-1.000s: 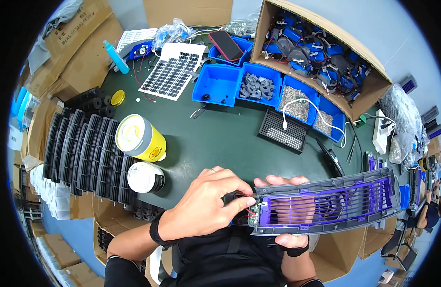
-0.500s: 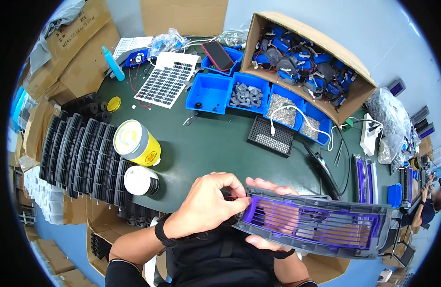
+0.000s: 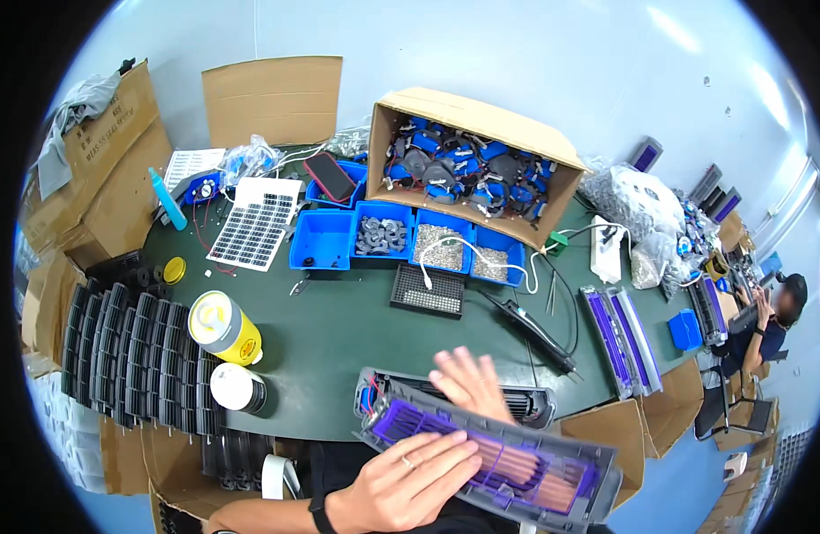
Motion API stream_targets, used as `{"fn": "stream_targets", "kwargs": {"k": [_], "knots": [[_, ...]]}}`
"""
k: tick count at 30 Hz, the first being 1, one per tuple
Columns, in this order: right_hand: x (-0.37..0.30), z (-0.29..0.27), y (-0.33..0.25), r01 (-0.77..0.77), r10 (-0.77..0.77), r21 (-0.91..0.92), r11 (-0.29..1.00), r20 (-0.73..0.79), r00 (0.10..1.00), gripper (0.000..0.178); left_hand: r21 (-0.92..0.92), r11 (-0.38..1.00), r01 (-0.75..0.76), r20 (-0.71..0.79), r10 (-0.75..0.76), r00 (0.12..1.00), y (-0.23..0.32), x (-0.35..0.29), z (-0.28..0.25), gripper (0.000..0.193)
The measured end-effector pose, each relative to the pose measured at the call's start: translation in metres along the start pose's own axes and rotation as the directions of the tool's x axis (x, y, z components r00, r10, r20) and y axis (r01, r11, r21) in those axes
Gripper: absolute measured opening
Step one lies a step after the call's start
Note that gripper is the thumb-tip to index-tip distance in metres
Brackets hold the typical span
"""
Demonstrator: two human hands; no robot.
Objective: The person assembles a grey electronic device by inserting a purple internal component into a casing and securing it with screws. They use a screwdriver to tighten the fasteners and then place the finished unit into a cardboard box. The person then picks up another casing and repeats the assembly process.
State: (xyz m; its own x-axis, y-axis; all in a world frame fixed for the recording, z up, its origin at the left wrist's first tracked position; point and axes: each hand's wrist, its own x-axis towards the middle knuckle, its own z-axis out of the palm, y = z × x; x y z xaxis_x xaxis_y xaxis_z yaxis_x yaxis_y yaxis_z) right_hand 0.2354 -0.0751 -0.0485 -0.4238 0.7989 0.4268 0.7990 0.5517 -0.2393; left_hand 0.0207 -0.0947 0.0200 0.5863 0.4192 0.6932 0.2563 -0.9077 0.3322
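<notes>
A grey panel (image 3: 597,476) with a purple slatted grille is tilted over the table's near edge. My left hand (image 3: 410,485) lies over its near side, fingers across the slats and thumb hidden, apparently holding it. At the panel's far edge my right hand (image 3: 470,387) reaches up, fingers stretched apart and slightly blurred. Skin shows through the slats, so my right arm seems to pass beneath the panel. Partly covered behind it is a long dark housing (image 3: 539,405), with red wires and a blue part at its left end.
Dark finned rollers (image 3: 129,356) stand left, beside a yellow cup (image 3: 236,329) and a white-lidded tub (image 3: 236,388). Blue bins (image 3: 321,238) and a carton of blue motors (image 3: 481,169) line the back. A black corded tool (image 3: 534,331) and purple-grey panels (image 3: 622,338) lie right; a co-worker (image 3: 766,320) sits beyond.
My left hand has gone from pinching at the panel's left end to lying over its slats. My right hand has come up at the far edge. The dark housing now shows; the view has shifted.
</notes>
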Motion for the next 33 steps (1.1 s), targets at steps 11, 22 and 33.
{"fn": "stream_targets", "kwargs": {"k": [11, 22, 33], "knots": [[0.023, -0.025, 0.042, 0.025, -0.013, -0.074, 0.997, 0.154, 0.988, 0.083, -0.062, 0.997, -0.037, 0.167, 0.047, 0.985, -0.023, 0.000, -0.010, 0.038], [-0.122, -0.011, 0.051, -0.384, 0.476, 0.285, 0.878, -0.439, 0.762, 0.010, 0.104, 0.907, 0.408, 0.488, -0.404, 0.774, -0.095, 0.035, 0.018, 0.031], [-0.059, -0.112, 0.023, -0.298, 0.500, 0.487, 0.821, -0.359, 0.788, 0.013, 0.346, 0.920, 0.187, 0.283, -0.292, 0.913, -0.131, 0.030, 0.071, 0.059]]}}
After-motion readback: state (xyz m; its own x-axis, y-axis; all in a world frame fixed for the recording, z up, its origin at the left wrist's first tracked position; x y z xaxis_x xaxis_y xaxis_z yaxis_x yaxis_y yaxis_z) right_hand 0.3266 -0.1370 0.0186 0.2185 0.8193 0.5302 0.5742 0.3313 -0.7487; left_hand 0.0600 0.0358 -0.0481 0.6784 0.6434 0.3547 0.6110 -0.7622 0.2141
